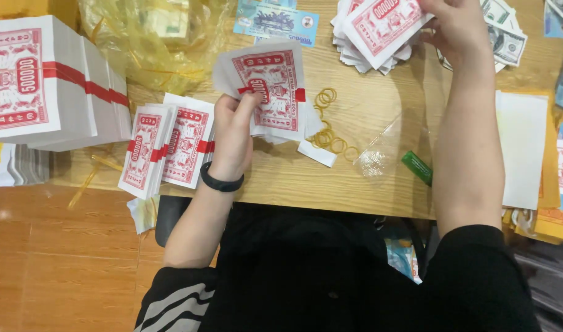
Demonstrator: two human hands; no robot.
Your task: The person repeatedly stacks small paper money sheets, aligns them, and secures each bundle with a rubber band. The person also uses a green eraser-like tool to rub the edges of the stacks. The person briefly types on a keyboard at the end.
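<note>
paper notes (275,92) with red print sit pinched in the left hand (232,132), yellow rubber bands (327,132) just right of it on the table (367,184); the right hand (456,27) grips another fanned bundle (379,24).

Person: black short-sleeved top with white stripes on left sleeve (171,304), black wristband (222,182) on left wrist.

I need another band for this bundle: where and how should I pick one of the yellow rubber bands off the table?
Take the top ring of the rubber bands, from above with thumb and forefinger. It lies flat and somewhat apart from the overlapping lower ones, so pinching its outer arc should lift one alone. The right hand seems freer than the left hand.
</note>
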